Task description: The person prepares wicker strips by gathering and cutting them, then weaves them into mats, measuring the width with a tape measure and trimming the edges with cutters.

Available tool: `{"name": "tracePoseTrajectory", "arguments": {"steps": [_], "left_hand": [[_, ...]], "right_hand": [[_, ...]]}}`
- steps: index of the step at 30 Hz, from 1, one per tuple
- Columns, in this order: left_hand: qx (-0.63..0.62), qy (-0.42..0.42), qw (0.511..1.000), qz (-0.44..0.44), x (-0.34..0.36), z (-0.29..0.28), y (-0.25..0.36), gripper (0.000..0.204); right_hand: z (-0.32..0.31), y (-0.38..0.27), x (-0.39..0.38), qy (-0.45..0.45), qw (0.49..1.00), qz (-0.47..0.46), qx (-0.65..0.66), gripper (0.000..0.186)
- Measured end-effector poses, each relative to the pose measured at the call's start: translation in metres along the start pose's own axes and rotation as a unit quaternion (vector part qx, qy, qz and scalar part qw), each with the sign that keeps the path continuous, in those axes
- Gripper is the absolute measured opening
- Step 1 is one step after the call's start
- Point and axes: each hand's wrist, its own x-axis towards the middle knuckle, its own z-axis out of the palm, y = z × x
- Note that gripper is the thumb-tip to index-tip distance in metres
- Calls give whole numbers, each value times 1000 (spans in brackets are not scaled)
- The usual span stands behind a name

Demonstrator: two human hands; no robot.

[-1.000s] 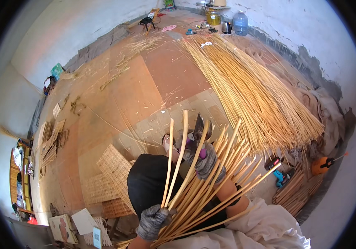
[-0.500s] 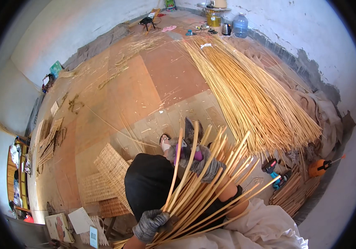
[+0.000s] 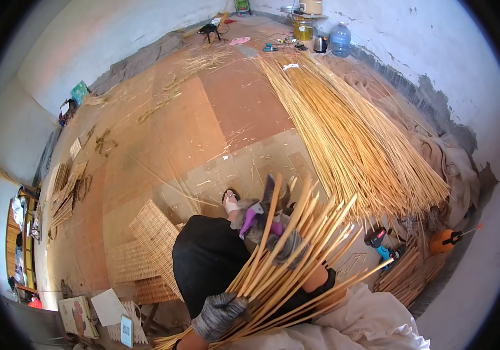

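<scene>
My left hand (image 3: 222, 315), in a grey knit glove, is closed around a bundle of peeled wicker rods (image 3: 296, 265) that lies slantwise across my lap. The rods' cut ends fan out up and to the right. Behind the fanned ends, my right hand (image 3: 292, 248), gloved too, grips pruning shears with purple handles (image 3: 251, 221). Their dark blade points away from me, next to the rod ends. Rods partly cover the right hand's fingers. A black cloth (image 3: 209, 256) covers my knee beside the bundle.
A long heap of rods (image 3: 355, 140) lies at the right. Near it are a cordless drill (image 3: 385, 248), an orange sprayer (image 3: 445, 240) and short sticks (image 3: 407, 280). Woven wicker panels (image 3: 154, 239) stand to the left, with a phone (image 3: 126, 331) nearer.
My left hand has shifted slightly right and up with the bundle. The right hand and shears have turned a little, and the purple handles show more plainly.
</scene>
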Motion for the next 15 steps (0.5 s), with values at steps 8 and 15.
{"name": "tracePoseTrajectory", "arguments": {"steps": [8,15], "left_hand": [[-24,45,996,70,3,-5,-4,18],[370,172,759,507,56,9,-30,36]], "right_hand": [[-19,9,-11,97,992,-31,70,15],[23,4,-5,-86,996,25,-19,23]]}}
